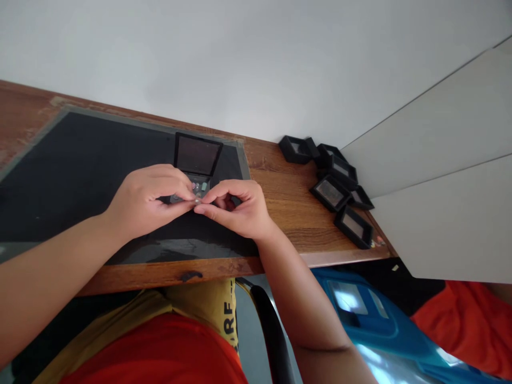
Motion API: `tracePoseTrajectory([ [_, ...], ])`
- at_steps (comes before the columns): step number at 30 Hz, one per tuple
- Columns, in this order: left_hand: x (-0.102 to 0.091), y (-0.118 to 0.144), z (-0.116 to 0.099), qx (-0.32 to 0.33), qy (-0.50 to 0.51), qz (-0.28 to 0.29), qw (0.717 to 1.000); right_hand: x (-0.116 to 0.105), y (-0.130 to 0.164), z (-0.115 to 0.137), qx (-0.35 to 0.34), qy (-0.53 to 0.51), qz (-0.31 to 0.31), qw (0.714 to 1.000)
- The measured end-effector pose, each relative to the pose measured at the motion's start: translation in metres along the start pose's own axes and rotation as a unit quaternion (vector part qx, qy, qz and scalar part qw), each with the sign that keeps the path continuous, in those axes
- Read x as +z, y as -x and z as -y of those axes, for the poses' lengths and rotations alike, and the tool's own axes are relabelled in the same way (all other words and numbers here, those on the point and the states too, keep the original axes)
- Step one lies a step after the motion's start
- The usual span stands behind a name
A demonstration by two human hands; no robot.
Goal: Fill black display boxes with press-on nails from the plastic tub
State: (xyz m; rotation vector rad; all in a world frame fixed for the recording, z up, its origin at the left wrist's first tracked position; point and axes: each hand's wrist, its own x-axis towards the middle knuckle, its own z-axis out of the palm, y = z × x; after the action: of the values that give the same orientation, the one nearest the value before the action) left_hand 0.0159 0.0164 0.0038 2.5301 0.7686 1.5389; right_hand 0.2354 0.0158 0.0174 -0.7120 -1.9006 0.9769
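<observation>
Both hands pinch one tiny pale bead-like object point(197, 202), too small to identify, just in front of the small open black hinged case point(197, 166) on the black mat point(80, 176).

Left hand point(150, 200) and right hand point(234, 208) meet fingertip to fingertip, wrists low over the wooden surface point(288, 197).

Judgement: keep the pinch light and stay over the case, so a slip lands inside.

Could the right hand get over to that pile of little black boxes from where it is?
Probably yes: the right hand is beside the open box, and only bare wooden desk lies between it and the black boxes.
</observation>
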Motion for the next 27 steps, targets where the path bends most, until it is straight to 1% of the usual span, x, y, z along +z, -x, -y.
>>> tracePoseTrajectory([
  [3,0.0010,0.0008,0.0005,0.007,0.000,-0.003,1.000,-0.0004,0.0011,0.0010,0.006,-0.017,0.015,1.000],
  [6,0.0015,0.0015,0.0007,0.007,0.000,0.000,1.000,-0.0009,0.0017,0.0027,0.032,-0.014,0.034,0.999],
  [9,0.0016,0.0019,0.0012,0.004,-0.004,0.005,1.000,-0.0013,0.0015,0.0044,0.049,-0.019,0.040,0.998],
  [13,0.0007,0.0026,0.0016,0.019,-0.008,0.007,1.000,-0.0014,0.0015,0.0066,0.071,-0.038,0.055,0.995],
  [18,-0.0007,0.0036,0.0011,-0.005,-0.008,0.031,0.999,-0.0018,0.0015,0.0070,0.088,-0.041,0.073,0.993],
  [24,-0.0005,0.0037,0.0022,-0.023,0.005,0.025,0.999,-0.0023,0.0016,0.0061,0.095,-0.030,0.072,0.992],
  [27,-0.0002,0.0038,0.0031,-0.022,0.006,0.025,0.999,-0.0021,0.0018,0.0049,0.093,-0.023,0.074,0.993],
])
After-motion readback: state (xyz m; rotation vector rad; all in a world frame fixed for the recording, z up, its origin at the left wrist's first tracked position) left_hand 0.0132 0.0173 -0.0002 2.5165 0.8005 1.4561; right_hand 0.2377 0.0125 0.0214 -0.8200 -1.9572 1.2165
